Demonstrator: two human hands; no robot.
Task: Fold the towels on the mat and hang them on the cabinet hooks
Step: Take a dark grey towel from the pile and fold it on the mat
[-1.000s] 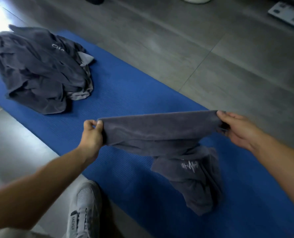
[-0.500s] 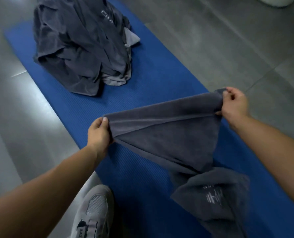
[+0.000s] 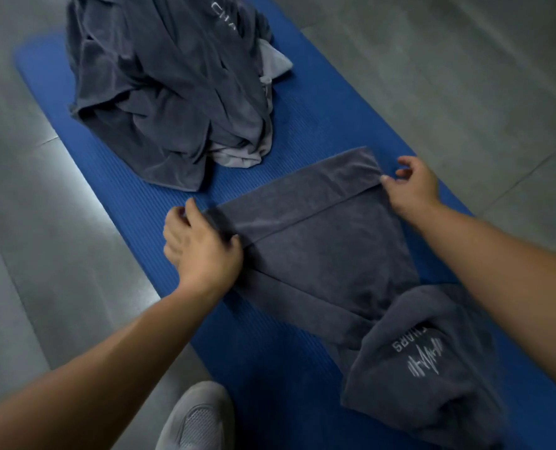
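The towel (image 3: 318, 248) lies flat across the mat (image 3: 124, 164), my left fingers (image 3: 180, 219) curled round its left corner, my right fingers (image 3: 406, 162) slack, thumb touching the right corner

We see a royal-blue foam mat (image 3: 270, 368), finely ribbed all over. On the mat's middle lies a charcoal-grey terry towel (image 3: 328, 254), plain except for a white waveform logo (image 3: 424, 357) and white lettering on its bunched end at the mat's near end. Towards the mat's far end, a crumpled heap of towels (image 3: 159, 92) is the same charcoal, with white letters and one pale grey cloth (image 3: 273, 64). Beside the mat, the tiled floor (image 3: 448, 76) is mottled grey and a mesh shoe (image 3: 198, 420) is light grey.
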